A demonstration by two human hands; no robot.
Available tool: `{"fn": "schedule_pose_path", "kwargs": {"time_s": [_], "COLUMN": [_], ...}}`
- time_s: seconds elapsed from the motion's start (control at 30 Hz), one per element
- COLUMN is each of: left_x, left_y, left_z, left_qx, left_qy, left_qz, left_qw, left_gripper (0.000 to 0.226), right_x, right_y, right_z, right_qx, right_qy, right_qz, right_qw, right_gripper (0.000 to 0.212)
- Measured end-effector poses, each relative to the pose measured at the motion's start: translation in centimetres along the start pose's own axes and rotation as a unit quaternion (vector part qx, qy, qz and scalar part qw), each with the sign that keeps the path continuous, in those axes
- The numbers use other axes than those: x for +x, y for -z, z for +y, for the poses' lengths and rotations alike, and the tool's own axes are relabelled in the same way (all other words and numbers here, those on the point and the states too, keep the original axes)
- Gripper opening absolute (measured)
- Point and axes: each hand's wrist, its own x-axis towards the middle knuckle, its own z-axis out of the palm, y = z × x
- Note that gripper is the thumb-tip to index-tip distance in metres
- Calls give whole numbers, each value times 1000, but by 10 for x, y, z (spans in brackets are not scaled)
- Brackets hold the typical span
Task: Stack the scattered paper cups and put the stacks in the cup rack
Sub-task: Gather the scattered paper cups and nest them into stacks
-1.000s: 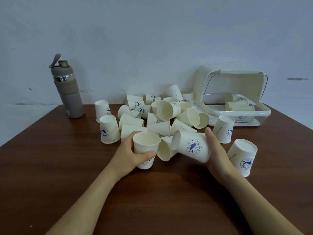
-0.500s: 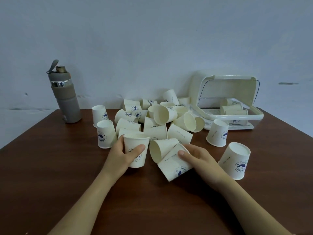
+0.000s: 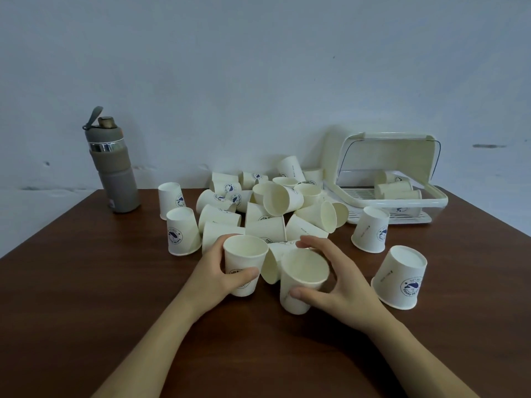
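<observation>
My left hand (image 3: 214, 275) grips an upright white paper cup (image 3: 244, 258), mouth up, at the near edge of the heap. My right hand (image 3: 337, 282) grips a second upright cup (image 3: 301, 278) just right of it, thumb in front and fingers round the back. Behind them lies a heap of scattered cups (image 3: 273, 206), several on their sides, others upside down. The white cup rack (image 3: 386, 193) stands at the back right with its lid raised and a few cups lying inside.
A grey drink bottle (image 3: 113, 168) stands at the back left of the brown table (image 3: 71, 297). Two upside-down cups (image 3: 371, 232) (image 3: 400, 277) stand to the right of my right hand. Two more (image 3: 182, 235) stand left of the heap.
My right hand has turned its cup from lying on its side to upright, mouth up, and brought it close beside the cup in my left hand.
</observation>
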Motion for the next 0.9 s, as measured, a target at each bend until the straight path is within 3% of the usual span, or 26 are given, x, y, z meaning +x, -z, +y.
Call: {"fn": "schedule_pose_path", "kwargs": {"time_s": [0.13,0.47,0.57,0.73,0.9], "left_x": [-1,-5,-4,4,49], "left_y": [1,0,1,5,28], "left_z": [0,5,5,8,39], "left_qx": [-2,-26,-25,-83,-85], "left_qy": [1,-16,-22,-48,-80], "left_qz": [-10,-20,-7,63,219], "left_qw": [1000,999,999,993,969], "left_gripper": [73,71,65,65,32], "right_x": [-1,-3,-4,12,60], "right_y": [3,-5,-4,3,12], "right_z": [-1,-2,-2,2,3], "right_qx": [20,22,76,78,-32], "right_qy": [-36,-21,-3,-1,14], "right_qz": [-22,-72,-68,60,24], "right_qw": [999,997,995,995,999], "right_gripper": [97,91,83,48,43]}}
